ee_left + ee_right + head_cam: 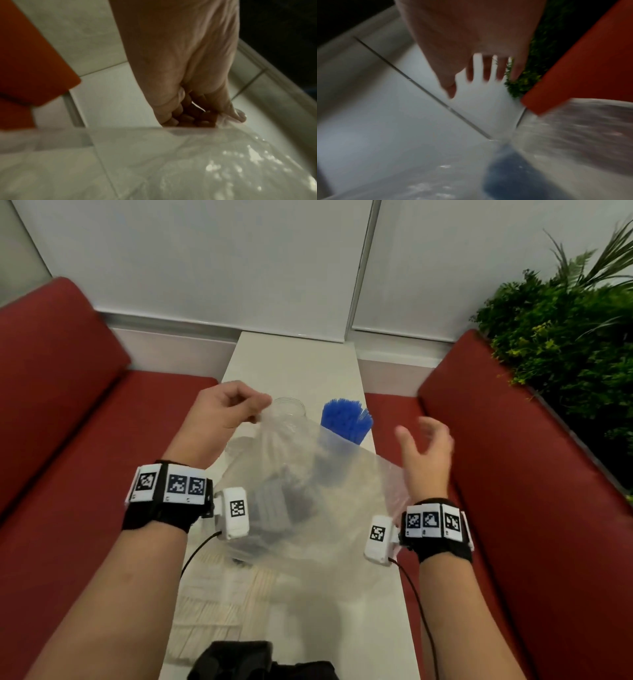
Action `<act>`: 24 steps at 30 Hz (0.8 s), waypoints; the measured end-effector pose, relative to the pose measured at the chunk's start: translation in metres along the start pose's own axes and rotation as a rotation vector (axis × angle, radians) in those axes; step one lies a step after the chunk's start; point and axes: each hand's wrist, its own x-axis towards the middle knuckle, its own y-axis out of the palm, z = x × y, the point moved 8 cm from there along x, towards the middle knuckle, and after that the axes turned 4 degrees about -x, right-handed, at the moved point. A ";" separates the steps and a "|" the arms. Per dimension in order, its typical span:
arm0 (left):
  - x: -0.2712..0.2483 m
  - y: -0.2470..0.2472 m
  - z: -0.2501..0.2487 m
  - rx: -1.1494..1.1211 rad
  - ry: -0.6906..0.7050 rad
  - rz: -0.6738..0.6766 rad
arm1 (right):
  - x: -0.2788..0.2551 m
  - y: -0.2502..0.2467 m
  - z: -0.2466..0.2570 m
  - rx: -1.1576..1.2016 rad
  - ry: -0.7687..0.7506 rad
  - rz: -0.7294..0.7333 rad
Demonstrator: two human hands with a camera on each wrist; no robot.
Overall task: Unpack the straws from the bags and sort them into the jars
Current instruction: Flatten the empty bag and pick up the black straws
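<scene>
My left hand point(236, 405) pinches the top corner of a clear plastic bag point(318, 494) and holds it up over the white table point(291, 361); the left wrist view shows the curled fingers point(187, 116) on the bag's edge point(223, 135). Grey straws point(274, 505) show dimly through the bag. Behind it stand a clear jar point(289, 405), seemingly without straws, and a jar of blue straws point(346, 421). My right hand point(424, 443) hovers with spread fingers point(486, 70) beside the bag's right edge, holding nothing. A blue blur point(513, 174) shows through plastic in the right wrist view.
Cream straws point(219, 614) lie bundled on the near left of the table. A dark object point(246, 659) sits at the near edge. Red bench seats point(68, 405) flank the table on both sides, and green plants point(565, 330) stand at the far right.
</scene>
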 end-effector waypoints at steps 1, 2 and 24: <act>0.001 0.018 -0.005 0.038 0.011 0.070 | -0.005 0.020 0.026 0.091 -0.088 0.186; 0.000 0.036 -0.010 0.059 0.018 0.138 | -0.014 0.041 0.049 0.143 -0.146 0.386; 0.007 -0.051 0.012 0.252 -0.053 -0.085 | 0.006 -0.013 0.057 0.540 -0.050 0.008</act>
